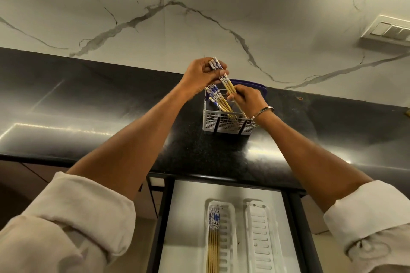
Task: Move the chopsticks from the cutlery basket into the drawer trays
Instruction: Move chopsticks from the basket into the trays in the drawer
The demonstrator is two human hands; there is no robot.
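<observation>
A grey slotted cutlery basket (224, 123) with a blue handle stands on the black counter. Several bamboo chopsticks with blue-and-white tops (216, 97) lean inside it. My left hand (200, 76) is above the basket, shut on a few chopsticks (226, 82) by their patterned tops. My right hand (249, 101) reaches into the basket from the right and pinches the lower shafts of the same chopsticks. Below, in the open drawer, the left white tray (226, 239) holds several chopsticks (213, 244) laid lengthwise. The right tray (261, 239) has nothing in it.
The black counter (111, 117) runs under a white marble wall. The open drawer (186, 217) with dark side rails sits at the bottom centre. Switch plates (387, 30) hang on the wall at right and top left. A steel bangle (263, 112) is on my right wrist.
</observation>
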